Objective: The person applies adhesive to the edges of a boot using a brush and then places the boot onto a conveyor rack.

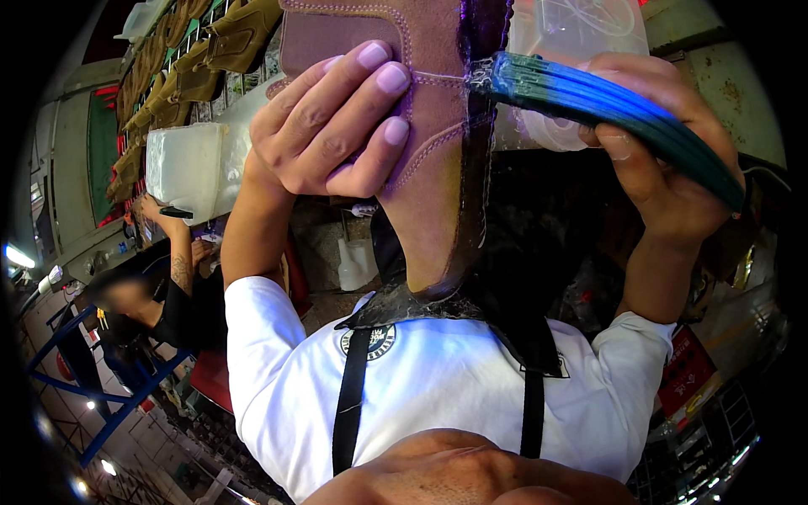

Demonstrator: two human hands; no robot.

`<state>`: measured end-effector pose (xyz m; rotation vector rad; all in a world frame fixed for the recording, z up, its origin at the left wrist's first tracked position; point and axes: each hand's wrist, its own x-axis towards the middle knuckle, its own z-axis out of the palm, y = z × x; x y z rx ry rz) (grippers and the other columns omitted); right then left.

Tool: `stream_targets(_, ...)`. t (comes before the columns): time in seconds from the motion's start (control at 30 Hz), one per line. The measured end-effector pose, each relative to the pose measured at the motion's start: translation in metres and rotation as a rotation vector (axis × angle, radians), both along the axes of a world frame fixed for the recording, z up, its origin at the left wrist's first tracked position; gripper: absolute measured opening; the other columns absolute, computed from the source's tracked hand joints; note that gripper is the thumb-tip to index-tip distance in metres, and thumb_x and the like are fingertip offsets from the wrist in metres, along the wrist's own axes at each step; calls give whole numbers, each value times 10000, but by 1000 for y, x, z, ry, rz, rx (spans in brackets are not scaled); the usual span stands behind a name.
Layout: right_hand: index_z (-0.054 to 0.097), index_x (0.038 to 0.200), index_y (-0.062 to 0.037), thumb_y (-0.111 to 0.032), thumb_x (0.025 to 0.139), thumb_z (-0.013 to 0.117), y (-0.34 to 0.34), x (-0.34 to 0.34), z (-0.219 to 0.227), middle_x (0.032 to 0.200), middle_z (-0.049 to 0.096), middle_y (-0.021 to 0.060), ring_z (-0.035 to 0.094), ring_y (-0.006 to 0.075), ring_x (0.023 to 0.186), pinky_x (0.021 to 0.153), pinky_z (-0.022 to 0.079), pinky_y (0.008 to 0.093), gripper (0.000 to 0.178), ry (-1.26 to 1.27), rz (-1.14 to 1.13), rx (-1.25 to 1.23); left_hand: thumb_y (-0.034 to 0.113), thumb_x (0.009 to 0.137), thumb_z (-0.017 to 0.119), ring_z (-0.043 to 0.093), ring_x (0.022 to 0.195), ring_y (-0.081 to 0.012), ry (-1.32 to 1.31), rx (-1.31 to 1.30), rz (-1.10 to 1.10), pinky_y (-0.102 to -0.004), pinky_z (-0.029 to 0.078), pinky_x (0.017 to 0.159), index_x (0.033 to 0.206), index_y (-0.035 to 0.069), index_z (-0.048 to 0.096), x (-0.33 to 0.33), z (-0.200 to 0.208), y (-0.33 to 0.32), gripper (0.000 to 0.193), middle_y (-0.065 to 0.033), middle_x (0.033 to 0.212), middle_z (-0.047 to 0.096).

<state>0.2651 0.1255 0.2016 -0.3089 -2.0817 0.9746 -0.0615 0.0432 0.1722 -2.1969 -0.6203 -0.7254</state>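
Observation:
A brown suede boot (425, 194) with stitched seams is held up in front of my chest, toe pointing down toward me. My left hand (332, 126) is closed around its upper, fingers lying across the seams. In my right hand (677, 168) is a brush (619, 105) with a ribbed blue-green handle. Its dark bristle tip touches the boot's sole edge (475, 160), which looks dark and shiny along its length. The far side of the boot and my left thumb are hidden.
Several brown shoes (189, 84) stand on a rack at the far left. Translucent plastic containers (187, 164) (581, 29) are behind my hands. A white bottle (355, 263) sits below my left wrist. Another person (198, 295) works at the left. A black apron (539, 244) hangs before me.

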Motion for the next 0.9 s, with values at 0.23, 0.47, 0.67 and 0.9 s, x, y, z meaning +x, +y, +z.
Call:
stream_targets(0.23, 657, 1134, 154, -31, 910, 709, 1, 3, 2, 1125, 676, 283, 695, 212, 793, 716, 570, 290, 295, -70, -70, 74, 105, 928, 680, 742, 1010, -314, -30, -4, -4, -359, 629, 768, 1257, 107, 508, 2, -2, -1, 371, -136, 1161, 723)
stream_targets(0.47, 656, 1133, 136, -49, 902, 741, 2, -10, 4, 1098, 691, 270, 726, 328, 883, 757, 599, 354, 308, 5, -83, 407, 103, 929, 679, 740, 1015, -317, -10, 22, 35, -359, 639, 761, 1235, 108, 511, -1, -1, -2, 349, -147, 1168, 718)
stream_targets(0.67, 637, 1077, 106, -57, 906, 744, -7, -14, -16, 1003, 712, 273, 739, 384, 898, 763, 630, 430, 259, 139, 13, 355, 85, 918, 683, 739, 1012, -323, -37, 24, 33, -368, 644, 766, 1228, 108, 511, -2, -3, 0, 355, -157, 1164, 718)
stream_targets(0.9, 666, 1035, 78, -131, 869, 774, -19, 11, -31, 936, 727, 223, 740, 310, 774, 670, 616, 371, 289, 103, 150, -43, 76, 918, 679, 743, 994, -326, -55, 34, 21, -376, 643, 765, 1223, 100, 520, -3, -6, 5, 345, -160, 1153, 719)
